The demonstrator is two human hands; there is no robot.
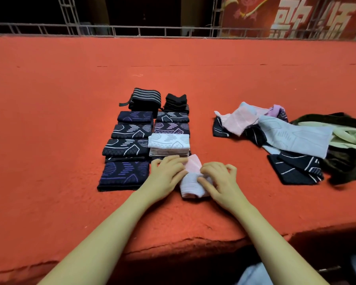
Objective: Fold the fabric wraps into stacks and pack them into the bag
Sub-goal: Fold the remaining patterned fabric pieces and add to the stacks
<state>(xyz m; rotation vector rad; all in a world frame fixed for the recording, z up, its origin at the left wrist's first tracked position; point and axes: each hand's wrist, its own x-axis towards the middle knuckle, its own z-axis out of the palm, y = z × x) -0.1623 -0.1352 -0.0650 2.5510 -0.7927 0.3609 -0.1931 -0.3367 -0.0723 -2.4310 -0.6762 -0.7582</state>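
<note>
Wrap in hand: a pink and pale lilac wrap [191, 177] lies on the red carpet at 6 o'clock of the folded rows, half folded, its pink end lifted toward 12 o'clock.
Left hand [166, 174]: laid on the wrap's left edge with fingers bent; whether the cloth is pinched or only pressed cannot be told.
Right hand [220, 179]: fingers curled over the lilac part, the fabric gripped at the fold.
Step advice: the edges are best squared before the crease is pressed flat, so that the piece matches the white stack [169, 145] touching it at 12 o'clock; a loose fold is likely to spring open.
Folded stacks: dark patterned stacks [125, 147] are set in two columns running toward 12 o'clock, ending in black striped ones [145, 98].
Unfolded pile: pink, pale blue and black wraps [275, 132] lie heaped at 3 o'clock, well apart.
Bag: a dark olive bag [349, 163] with a pale lining lies open beside that pile, nothing visibly packed.
Surface: red carpet [70, 99] over a raised platform, worn at the near edge.
Room: a metal railing [132, 29] runs along the far edge; a red banner [296, 15] hangs at 1 o'clock.
</note>
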